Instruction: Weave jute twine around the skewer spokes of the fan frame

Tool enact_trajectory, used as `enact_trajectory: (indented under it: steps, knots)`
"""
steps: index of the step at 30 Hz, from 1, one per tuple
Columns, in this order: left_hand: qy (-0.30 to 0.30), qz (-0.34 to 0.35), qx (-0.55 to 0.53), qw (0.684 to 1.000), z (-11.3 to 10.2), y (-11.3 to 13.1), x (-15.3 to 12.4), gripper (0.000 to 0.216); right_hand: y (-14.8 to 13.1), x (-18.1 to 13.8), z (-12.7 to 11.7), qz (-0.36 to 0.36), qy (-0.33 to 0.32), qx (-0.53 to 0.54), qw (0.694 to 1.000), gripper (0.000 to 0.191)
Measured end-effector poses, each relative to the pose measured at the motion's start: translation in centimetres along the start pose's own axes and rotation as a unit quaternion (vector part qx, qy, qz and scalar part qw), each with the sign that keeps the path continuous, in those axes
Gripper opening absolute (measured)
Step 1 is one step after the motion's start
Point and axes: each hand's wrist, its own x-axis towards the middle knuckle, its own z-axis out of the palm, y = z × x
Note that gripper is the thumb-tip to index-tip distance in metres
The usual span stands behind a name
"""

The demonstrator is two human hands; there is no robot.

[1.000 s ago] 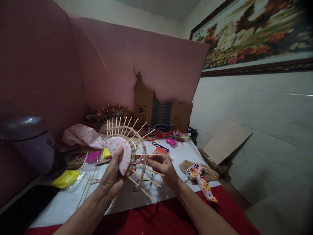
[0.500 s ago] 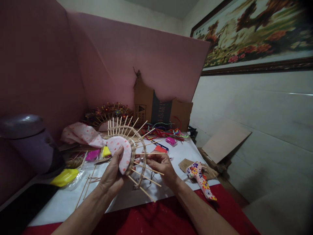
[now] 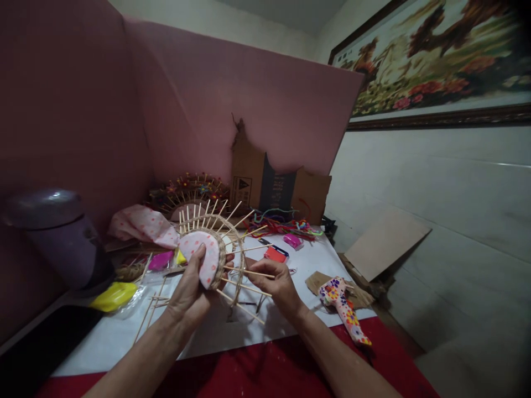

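A half-round craft piece (image 3: pixel 202 250), covered in white cloth with orange-pink dots, is edged with braided twine and has thin wooden sticks fanning out of it. My left hand (image 3: pixel 191 290) grips it, thumb on the cloth face and fingers behind. A second twine band (image 3: pixel 241 251) weaves through the sticks farther out. At the right side of that band, my right hand (image 3: pixel 276 284) has thumb and fingers pinched together around the lower sticks; whether they hold a stick or the twine is hidden.
Loose sticks (image 3: pixel 151 301), yellow clay (image 3: pixel 114 296) and a black slab (image 3: pixel 45 342) lie left, near a purple flask (image 3: pixel 62 237). Pipe cleaners (image 3: pixel 277 224) and torn cardboard (image 3: pixel 265 185) are behind. A flower-patterned cloth piece (image 3: pixel 344 309) lies right. Another stick fan (image 3: pixel 188 193) stands at the back.
The view has shifted slightly, moving the background right. The craft piece has turned a little and sits slightly left against the table. My right fingers stay pinched by its lower sticks.
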Motion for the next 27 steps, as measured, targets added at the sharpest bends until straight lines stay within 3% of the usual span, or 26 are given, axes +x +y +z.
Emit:
enact_trajectory:
  steps: [11, 23, 27]
  knots:
    - [0.035, 0.101, 0.010, 0.994, -0.2, 0.9, 0.5, 0.014, 0.5, -0.6, -0.2, -0.102, -0.014, -0.150, 0.983, 0.012]
    - [0.063, 0.142, 0.058, 0.986, -0.8, 2.2, 1.2, 0.016, -0.3, -1.0, -1.5, -0.277, -0.007, -0.308, 0.910, 0.008]
    - [0.063, 0.149, 0.068, 0.984, -0.9, 2.0, 1.2, 0.017, -0.4, -1.1, -1.4, -0.318, -0.032, -0.335, 0.886, 0.011]
